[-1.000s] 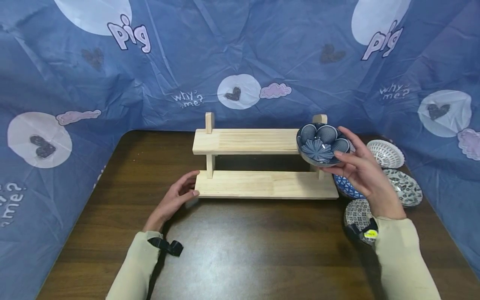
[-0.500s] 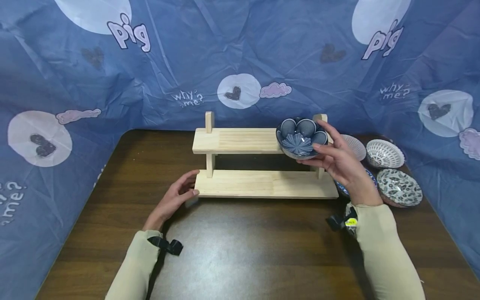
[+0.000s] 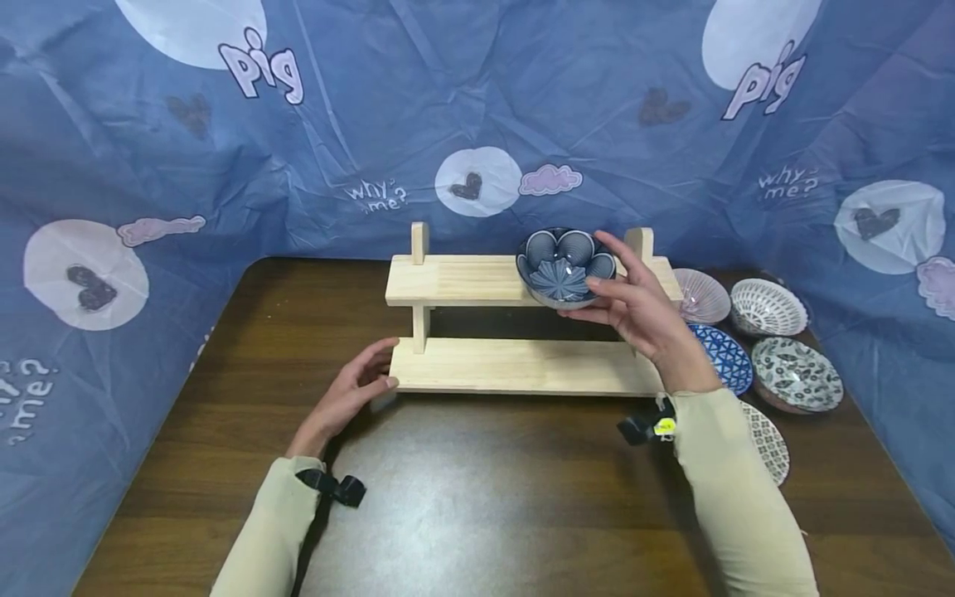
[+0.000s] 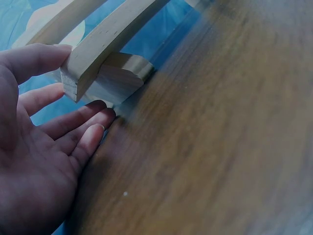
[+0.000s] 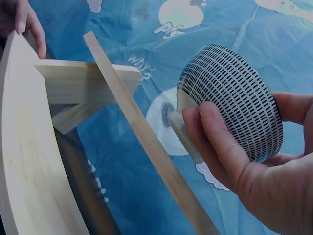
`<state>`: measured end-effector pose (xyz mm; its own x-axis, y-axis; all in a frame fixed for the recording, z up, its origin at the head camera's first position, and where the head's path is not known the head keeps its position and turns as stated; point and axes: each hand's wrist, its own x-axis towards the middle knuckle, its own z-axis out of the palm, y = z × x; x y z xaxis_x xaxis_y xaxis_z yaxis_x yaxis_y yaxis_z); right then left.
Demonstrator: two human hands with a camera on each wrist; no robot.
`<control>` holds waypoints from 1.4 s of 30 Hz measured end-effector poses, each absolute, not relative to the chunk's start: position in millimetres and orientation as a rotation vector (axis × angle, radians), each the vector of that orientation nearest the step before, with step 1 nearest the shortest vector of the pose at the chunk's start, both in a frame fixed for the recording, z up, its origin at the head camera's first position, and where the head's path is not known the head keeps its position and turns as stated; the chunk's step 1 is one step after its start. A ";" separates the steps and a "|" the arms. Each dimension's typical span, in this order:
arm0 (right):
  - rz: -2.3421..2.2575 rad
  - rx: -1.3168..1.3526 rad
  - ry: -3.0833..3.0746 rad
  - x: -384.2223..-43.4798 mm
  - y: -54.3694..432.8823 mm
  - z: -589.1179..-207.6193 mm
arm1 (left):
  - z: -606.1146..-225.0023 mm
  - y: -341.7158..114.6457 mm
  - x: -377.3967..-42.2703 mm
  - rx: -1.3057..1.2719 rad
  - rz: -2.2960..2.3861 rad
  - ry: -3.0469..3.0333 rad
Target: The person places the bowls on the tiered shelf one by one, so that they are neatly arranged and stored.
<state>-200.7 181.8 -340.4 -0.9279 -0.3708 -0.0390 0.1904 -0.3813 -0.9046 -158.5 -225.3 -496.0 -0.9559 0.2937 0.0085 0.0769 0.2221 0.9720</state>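
Note:
A two-tier wooden display shelf [image 3: 522, 365] stands on the brown table. At its left end my left hand [image 3: 351, 398] holds the lower board, thumb by the front corner and a finger by the back one; the other fingers curl loosely below in the left wrist view. My right hand [image 3: 642, 311] grips a blue patterned bowl [image 3: 559, 278] by its right side, thumb at the rim and fingers underneath. The bowl is tilted toward me and overlaps the upper board [image 3: 455, 280] in the head view. Its dashed outside [image 5: 230, 98] and pale foot show in the right wrist view.
Several bowls sit right of the shelf: a pinkish one [image 3: 701, 296], a white one [image 3: 768, 307], a blue one [image 3: 719, 358], a floral one [image 3: 797, 373] and a patterned one [image 3: 768, 444] partly behind the right sleeve. A blue printed cloth [image 3: 358, 108] hangs around the table.
My right hand has carried the blue patterned bowl leftward along the upper board, uncovering more of the bowls at right. My left hand stays at the shelf's end.

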 end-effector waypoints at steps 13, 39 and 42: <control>-2.317 -0.252 1.519 -212.4 152.9 -341.4 | -492.7 -224.0 -157.2 0.355 1.840 2.287; -2.282 -0.240 1.537 -230.6 93.9 -342.5 | -492.0 -223.2 -156.2 0.337 1.834 2.292; -2.279 -0.231 1.543 -232.0 89.0 -341.5 | -492.2 -223.0 -156.3 0.340 1.836 2.292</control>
